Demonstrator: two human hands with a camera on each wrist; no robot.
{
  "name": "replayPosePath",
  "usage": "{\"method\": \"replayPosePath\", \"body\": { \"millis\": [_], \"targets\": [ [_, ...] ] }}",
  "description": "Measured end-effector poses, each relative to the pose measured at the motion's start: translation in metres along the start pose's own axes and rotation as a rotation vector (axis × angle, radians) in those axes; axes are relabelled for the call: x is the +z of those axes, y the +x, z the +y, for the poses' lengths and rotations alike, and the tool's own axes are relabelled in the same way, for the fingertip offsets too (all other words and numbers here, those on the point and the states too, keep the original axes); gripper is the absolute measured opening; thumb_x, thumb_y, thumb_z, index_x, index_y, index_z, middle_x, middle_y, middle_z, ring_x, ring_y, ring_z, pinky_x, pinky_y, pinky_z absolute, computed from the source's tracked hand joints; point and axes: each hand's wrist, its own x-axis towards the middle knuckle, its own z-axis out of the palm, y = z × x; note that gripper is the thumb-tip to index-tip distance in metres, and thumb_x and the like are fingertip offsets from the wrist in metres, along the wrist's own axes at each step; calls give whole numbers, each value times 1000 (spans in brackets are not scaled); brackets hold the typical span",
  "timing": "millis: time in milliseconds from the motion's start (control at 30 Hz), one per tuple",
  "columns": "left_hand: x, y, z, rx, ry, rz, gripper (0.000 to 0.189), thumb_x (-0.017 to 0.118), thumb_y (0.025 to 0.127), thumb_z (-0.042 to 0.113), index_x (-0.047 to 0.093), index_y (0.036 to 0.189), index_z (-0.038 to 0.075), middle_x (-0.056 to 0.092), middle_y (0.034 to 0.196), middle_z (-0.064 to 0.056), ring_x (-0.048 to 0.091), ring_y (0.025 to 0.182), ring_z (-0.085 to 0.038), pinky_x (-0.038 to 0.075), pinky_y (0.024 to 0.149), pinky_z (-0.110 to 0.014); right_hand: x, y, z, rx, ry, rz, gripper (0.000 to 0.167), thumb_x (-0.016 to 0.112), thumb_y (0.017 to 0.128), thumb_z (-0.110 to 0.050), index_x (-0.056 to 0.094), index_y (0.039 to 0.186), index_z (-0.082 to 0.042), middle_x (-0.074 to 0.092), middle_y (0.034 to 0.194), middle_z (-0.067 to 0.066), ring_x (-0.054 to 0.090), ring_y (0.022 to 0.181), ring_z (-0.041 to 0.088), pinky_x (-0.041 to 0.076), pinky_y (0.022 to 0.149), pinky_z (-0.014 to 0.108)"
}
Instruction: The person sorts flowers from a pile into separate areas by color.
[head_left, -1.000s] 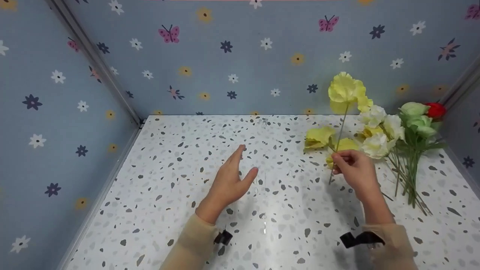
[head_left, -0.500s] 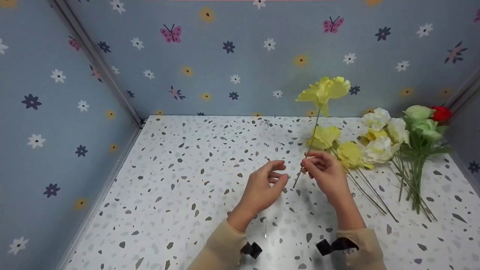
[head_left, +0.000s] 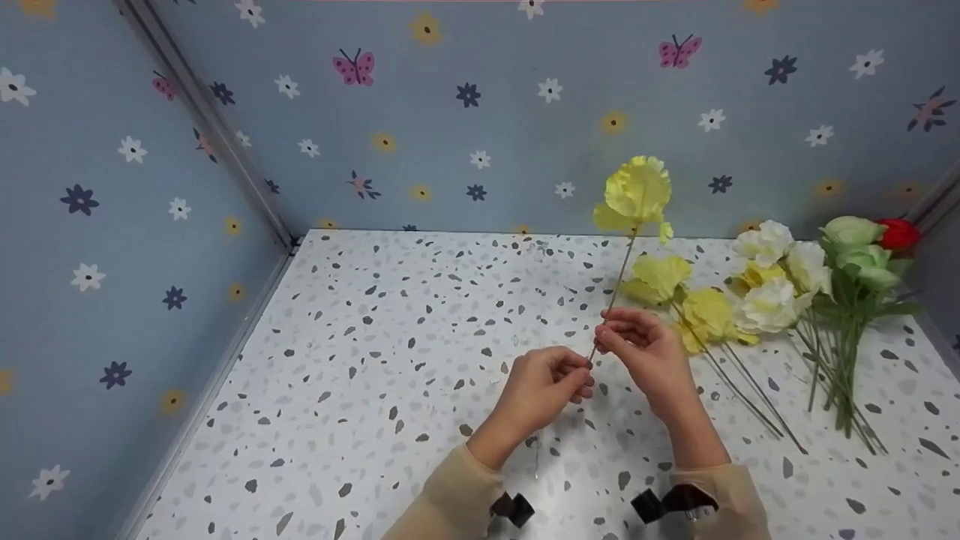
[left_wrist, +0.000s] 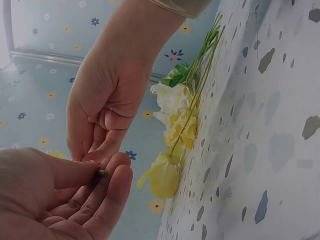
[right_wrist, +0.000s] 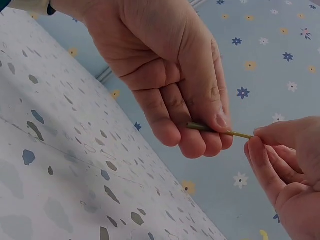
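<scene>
A yellow artificial flower (head_left: 637,191) is held upright above the table, its bloom in front of the back wall. My right hand (head_left: 651,361) pinches its thin stem (right_wrist: 240,134) between thumb and fingertips. Lower down, near the cut end, my left hand (head_left: 544,390) pinches the same stem between thumb and fingers. In the right wrist view the stem's end pokes out past the left thumb. Two more yellow flowers (head_left: 706,315) lie on the table just right of my right hand.
White flowers (head_left: 769,304) lie beside the yellow ones. Farther right are pale green flowers (head_left: 855,232) and a red flower (head_left: 898,234) with long stems. A patterned blue wall (head_left: 480,112) closes off the back of the speckled table (head_left: 375,322).
My right hand has brought the yellow flower leftward from above the other yellow ones. My left hand has come in from the left and now grips the lower stem.
</scene>
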Motion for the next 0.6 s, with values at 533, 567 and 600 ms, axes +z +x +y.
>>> {"method": "replayPosePath", "body": {
  "millis": [533,567,600],
  "targets": [
    [-11,-3,3,61,158,34,7,76,101,3,81,104,6,80,87,0,74,72,-7,58,63,-22,5,-9,-12,-61,-168,-83,23,75,104,-6,73,126,2,76,109,20,77,93,19,64,87,28],
    [-13,-4,3,72,174,35,8,75,101,2,81,104,5,80,87,-2,75,72,-10,58,63,-22,4,-9,-13,-81,-216,-79,24,77,104,-9,74,125,0,77,110,18,76,96,18,63,88,26],
    [-15,-4,3,82,195,41,8,74,102,2,81,104,4,80,88,-5,75,73,-11,58,64,-22,1,-9,-14,-105,-269,-70,25,79,103,-12,75,125,-2,78,111,15,76,98,18,62,89,24]
  ]
}}
